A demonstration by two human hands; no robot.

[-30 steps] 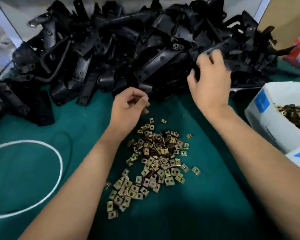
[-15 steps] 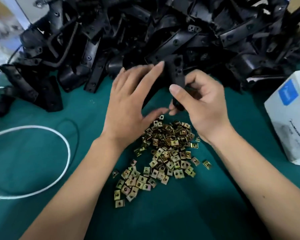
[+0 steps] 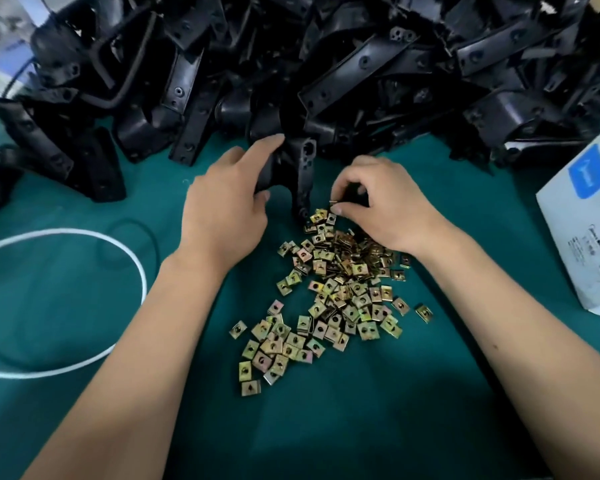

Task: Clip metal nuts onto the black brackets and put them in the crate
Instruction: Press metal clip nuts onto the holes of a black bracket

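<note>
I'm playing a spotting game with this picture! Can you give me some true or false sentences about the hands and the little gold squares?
1. The left hand holds a black bracket. True.
2. The metal nuts lie in a neat row. False: they lie in a loose heap on the green table cover.
3. The right hand pinches a nut at the top of the heap. True.
4. The white box is beside the left arm. False: it is by the right arm, at the picture's right edge.
5. The white cord is wrapped round the bracket pile. False: it loops on the cover, to the left.
</note>
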